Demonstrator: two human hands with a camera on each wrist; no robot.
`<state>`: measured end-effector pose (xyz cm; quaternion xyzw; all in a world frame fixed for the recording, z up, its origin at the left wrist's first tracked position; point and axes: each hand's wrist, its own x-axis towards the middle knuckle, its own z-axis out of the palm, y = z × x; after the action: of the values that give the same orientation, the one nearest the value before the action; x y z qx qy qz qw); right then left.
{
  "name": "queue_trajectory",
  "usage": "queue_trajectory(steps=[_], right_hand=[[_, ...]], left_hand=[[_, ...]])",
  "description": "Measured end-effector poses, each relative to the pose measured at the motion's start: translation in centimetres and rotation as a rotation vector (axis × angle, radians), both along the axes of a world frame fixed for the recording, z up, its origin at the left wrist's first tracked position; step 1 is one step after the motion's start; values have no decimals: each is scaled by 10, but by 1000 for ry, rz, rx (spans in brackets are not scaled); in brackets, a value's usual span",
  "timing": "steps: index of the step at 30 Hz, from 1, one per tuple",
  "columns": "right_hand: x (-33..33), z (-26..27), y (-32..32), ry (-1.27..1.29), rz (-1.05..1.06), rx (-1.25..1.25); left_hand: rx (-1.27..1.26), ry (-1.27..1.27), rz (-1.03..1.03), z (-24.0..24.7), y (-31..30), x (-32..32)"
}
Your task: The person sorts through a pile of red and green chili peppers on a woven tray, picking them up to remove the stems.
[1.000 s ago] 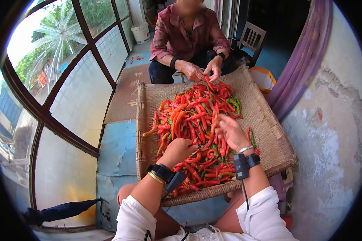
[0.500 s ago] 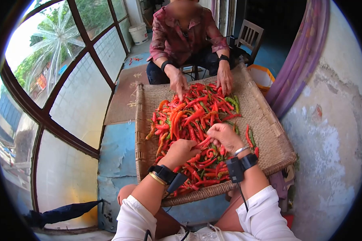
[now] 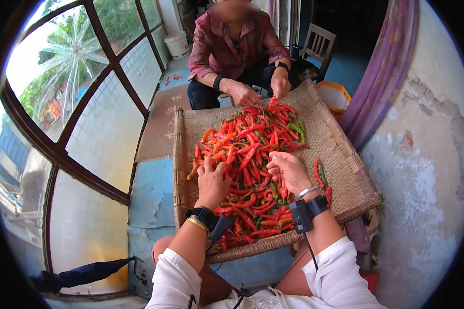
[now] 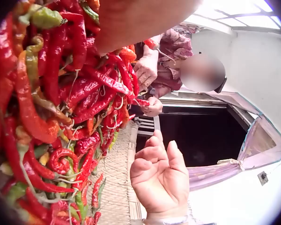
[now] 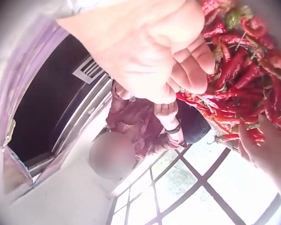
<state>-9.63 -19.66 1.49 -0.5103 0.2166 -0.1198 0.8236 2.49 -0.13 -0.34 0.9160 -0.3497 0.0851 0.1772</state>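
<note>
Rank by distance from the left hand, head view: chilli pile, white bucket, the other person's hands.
1. Chilli pile: under the left hand, touching.
2. Other person's hands: across the woven tray, at its far edge.
3. White bucket: back left, on the floor behind them.

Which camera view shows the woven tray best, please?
The head view: nearly the whole woven tray shows, chillies heaped on it. The left wrist view catches only a strip of its weave beside the chillies; the right wrist view shows chillies but no tray.
</note>
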Motion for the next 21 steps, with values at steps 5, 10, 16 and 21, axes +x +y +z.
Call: queue_trajectory(steps=[5,10,16,21], right_hand=[[2,0,6,64,29,-66],[4,1,15,118,70,-204],[6,1,26,225,181,-345],[3,8,32,211,150,-351]], left_hand=[[-3,56,-14,-16,4,13],[-84,94,-157,-14,-1,16],[-305,308,-481,11,-15,-13],[-465,369,-572,18,-21,-30]])
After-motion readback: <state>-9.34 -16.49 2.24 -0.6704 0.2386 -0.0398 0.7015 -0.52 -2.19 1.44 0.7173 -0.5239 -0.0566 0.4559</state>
